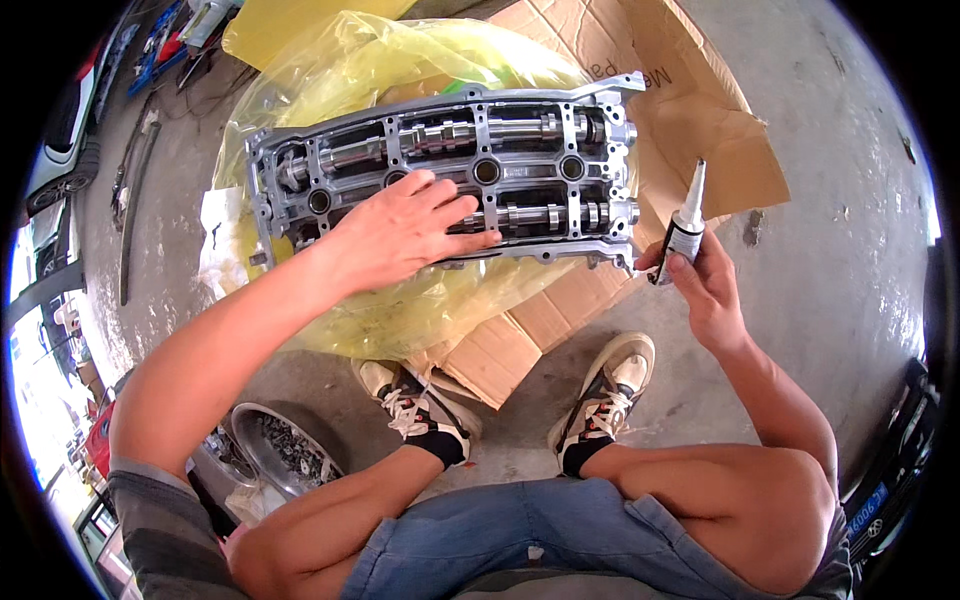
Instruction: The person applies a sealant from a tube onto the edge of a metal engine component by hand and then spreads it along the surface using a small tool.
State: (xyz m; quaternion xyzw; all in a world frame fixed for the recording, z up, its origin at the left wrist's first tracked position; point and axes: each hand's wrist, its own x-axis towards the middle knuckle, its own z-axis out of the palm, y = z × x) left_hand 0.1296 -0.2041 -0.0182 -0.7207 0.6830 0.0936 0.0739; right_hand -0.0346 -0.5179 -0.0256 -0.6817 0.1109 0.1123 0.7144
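Note:
A metal camshaft housing [490,140] with two camshafts lies across a yellow plastic bag [330,90] in front of me. My left hand [405,230] reaches over its near half, palm down, fingers apart and stretched out, the fingertips at the near camshaft. What lies under the palm is hidden. Off the housing's right end, my right hand [705,280] grips a black sealant tube [684,232] by its body. The tube's long white nozzle points up and has a dark tip.
Flattened cardboard [710,130] lies under the bag, spreading to the right and toward my feet. A metal bowl of small dark parts [285,450] stands near my left leg. Tools [165,45] lie at the far left, and a car front [890,480] is at the right edge.

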